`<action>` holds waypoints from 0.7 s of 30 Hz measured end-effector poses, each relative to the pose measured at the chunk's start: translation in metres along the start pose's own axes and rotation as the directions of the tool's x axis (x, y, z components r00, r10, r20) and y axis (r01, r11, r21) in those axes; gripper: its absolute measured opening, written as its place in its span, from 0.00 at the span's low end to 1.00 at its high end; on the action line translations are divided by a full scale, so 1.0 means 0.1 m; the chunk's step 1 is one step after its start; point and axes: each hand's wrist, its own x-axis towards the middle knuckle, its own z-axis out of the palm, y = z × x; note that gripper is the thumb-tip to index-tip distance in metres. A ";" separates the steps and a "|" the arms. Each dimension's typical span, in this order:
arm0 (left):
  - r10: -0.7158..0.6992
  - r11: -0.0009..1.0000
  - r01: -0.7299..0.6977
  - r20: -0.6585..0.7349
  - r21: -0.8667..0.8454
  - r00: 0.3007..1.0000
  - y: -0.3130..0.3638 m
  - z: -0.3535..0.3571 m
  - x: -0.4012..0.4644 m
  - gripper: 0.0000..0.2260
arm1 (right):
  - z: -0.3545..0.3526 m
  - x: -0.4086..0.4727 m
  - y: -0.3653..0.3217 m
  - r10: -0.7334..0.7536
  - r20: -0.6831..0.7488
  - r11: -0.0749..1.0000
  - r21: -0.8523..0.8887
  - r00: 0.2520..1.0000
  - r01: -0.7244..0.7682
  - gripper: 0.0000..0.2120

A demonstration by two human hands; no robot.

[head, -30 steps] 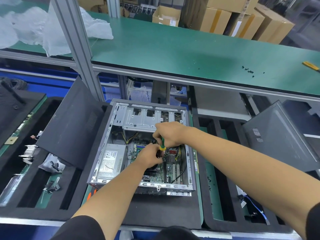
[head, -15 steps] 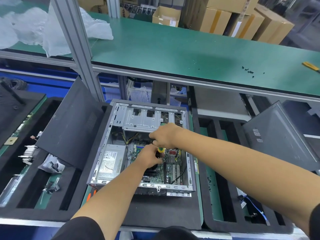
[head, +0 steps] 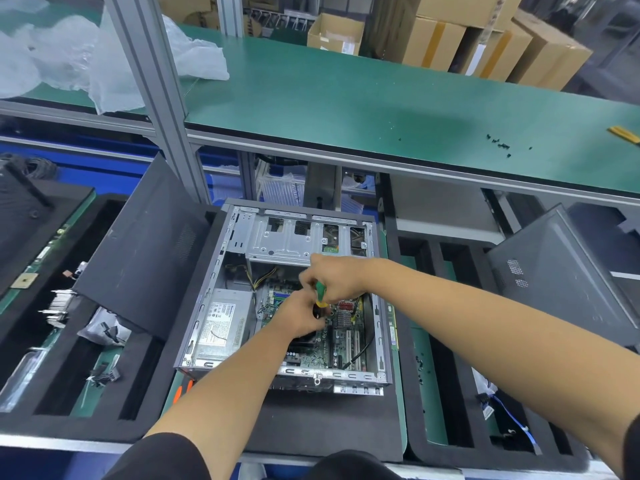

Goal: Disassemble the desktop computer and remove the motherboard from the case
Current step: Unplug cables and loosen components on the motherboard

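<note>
An open grey computer case (head: 221, 271) lies on its side on black foam in the middle. Inside it sits the green motherboard (head: 341, 344), with a silver power supply (head: 221, 323) to its left and a metal drive cage (head: 287, 242) at the far end. My right hand (head: 334, 277) grips the green handle of a screwdriver (head: 320, 292) that stands upright over the board. My left hand (head: 299, 315) is curled around the screwdriver's lower part just above the board. The tip is hidden by my hands.
A black side panel (head: 145, 251) leans against the case's left wall; another panel (head: 568, 271) rests at the right. Foam trays (head: 419, 441) with slots flank the case. A green shelf (head: 346, 98) above holds loose black screws (head: 500, 145), a yellow tool (head: 623, 133) and plastic wrap (head: 104, 57).
My right hand has shifted slightly on the screwdriver handle, lifting a little so more of the green grip shows. My left hand stays at the shaft.
</note>
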 end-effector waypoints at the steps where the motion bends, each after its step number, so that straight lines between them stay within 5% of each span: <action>1: 0.014 1.000 -0.014 -0.005 0.010 1.000 0.00 0.00 0.00 0.08 | 0.00 0.01 -0.03 0.019 -0.016 0.996 -0.086 1.000 -0.020 0.12; 5: -0.049 0.997 0.049 -0.009 -0.052 0.999 0.01 0.02 -0.01 0.10 | -0.03 0.06 -0.15 0.127 -0.059 0.910 -0.391 0.990 -0.140 0.19; 14: -0.092 0.989 0.089 -0.020 -0.122 0.996 -0.02 0.06 0.01 0.08 | -0.08 0.10 -0.31 0.046 0.067 0.939 -0.343 0.997 -0.020 0.01; 21: -0.160 0.975 0.161 0.020 -0.153 0.987 -0.05 0.08 0.02 0.08 | -0.03 0.13 -0.27 0.002 0.111 0.993 -0.118 0.994 0.012 0.11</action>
